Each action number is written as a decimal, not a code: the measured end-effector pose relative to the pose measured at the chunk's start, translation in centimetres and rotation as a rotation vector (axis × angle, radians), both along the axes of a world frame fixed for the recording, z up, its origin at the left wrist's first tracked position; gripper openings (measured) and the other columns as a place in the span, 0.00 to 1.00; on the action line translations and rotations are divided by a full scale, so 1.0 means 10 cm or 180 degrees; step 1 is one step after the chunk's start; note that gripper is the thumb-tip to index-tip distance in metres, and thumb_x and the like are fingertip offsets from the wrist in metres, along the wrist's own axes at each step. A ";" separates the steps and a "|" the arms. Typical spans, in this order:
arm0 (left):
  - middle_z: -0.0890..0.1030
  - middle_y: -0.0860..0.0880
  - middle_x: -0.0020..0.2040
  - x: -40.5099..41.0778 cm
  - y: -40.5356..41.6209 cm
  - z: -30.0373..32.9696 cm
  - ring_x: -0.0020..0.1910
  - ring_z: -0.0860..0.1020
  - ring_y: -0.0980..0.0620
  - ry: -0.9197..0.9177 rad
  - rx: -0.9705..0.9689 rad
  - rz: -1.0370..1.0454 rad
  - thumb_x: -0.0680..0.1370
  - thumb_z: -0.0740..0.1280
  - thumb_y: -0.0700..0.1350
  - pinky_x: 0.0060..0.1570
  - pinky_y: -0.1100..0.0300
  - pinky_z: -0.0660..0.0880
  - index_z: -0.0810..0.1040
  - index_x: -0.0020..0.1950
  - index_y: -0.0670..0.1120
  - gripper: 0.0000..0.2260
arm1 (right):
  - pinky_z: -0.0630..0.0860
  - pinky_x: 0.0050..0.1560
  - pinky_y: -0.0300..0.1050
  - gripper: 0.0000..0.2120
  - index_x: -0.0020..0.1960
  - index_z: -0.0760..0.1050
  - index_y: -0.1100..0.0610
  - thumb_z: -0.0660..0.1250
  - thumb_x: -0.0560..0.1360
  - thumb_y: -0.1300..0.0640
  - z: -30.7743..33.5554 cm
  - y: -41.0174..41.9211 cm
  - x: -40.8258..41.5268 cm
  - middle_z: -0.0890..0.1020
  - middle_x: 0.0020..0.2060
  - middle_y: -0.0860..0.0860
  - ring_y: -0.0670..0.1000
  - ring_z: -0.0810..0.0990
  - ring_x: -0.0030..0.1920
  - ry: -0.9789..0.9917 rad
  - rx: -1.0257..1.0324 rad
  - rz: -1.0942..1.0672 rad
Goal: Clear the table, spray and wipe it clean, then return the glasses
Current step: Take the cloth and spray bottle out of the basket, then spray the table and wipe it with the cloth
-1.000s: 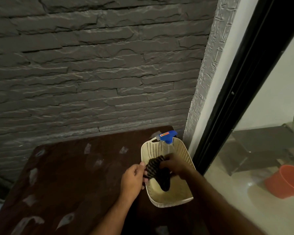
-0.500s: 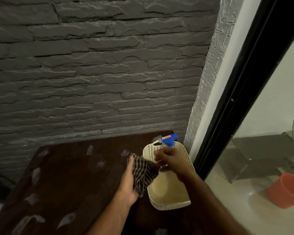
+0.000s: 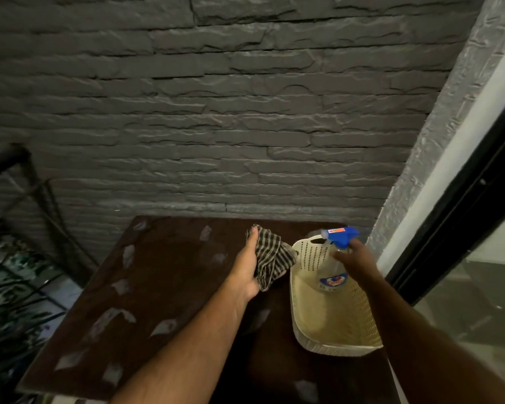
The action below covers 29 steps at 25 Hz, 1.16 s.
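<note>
Here the left hand point(image 3: 250, 266) grips a bunched cloth point(image 3: 271, 262) — dark with pale checked stripes, crumpled, one corner hanging toward the basket point(image 3: 362, 325). It is held just above the dark brown desk point(image 3: 158, 287), beside the basket's left rim. The right hand point(image 3: 354, 259) has its fingers curled round the neck of a spray bottle point(image 3: 337, 266) — clear body, blue trigger head with a small red-and-white tag, a round blue and white label low on the front. The bottle stands upright inside the cream perforated basket, at its far end, near the grey stone-brick wall point(image 3: 216, 112). Pale patches mark the desk surface.
</note>
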<state>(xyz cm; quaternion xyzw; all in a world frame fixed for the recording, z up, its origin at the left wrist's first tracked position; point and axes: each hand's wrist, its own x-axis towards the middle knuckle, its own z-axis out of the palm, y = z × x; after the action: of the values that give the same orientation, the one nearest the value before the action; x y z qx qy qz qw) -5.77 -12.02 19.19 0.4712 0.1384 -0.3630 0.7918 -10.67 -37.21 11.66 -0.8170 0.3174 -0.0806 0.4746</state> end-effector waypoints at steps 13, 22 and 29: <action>0.83 0.39 0.54 0.50 1.11 -0.16 0.52 0.83 0.42 -0.0086 0.0109 0.0574 0.76 0.62 0.63 0.48 0.50 0.79 0.78 0.62 0.41 0.28 | 0.79 0.41 0.48 0.12 0.56 0.69 0.59 0.67 0.74 0.62 2.02 1.39 0.83 0.79 0.41 0.54 0.54 0.81 0.40 -0.2104 0.2084 0.1392; 0.83 0.36 0.52 1.19 2.93 -0.72 0.48 0.83 0.40 0.0181 0.0363 0.1272 0.77 0.64 0.59 0.40 0.51 0.82 0.79 0.59 0.39 0.25 | 0.72 0.26 0.41 0.08 0.38 0.72 0.60 0.70 0.70 0.68 0.72 3.62 1.65 0.75 0.23 0.50 0.47 0.73 0.23 -0.0173 0.1364 0.1654; 0.84 0.39 0.51 1.98 4.02 -1.02 0.50 0.83 0.40 0.0266 0.0770 0.1208 0.75 0.65 0.62 0.49 0.43 0.80 0.79 0.60 0.43 0.25 | 0.71 0.26 0.38 0.11 0.35 0.72 0.56 0.66 0.72 0.69 0.61 4.59 2.55 0.75 0.19 0.46 0.42 0.73 0.20 0.0227 0.1244 0.1675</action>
<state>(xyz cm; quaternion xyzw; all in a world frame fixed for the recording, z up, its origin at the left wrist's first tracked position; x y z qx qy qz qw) 14.06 28.19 8.98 0.5128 0.2998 -0.2076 0.7772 14.81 8.72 17.76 -0.7667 0.1213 0.1358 0.6156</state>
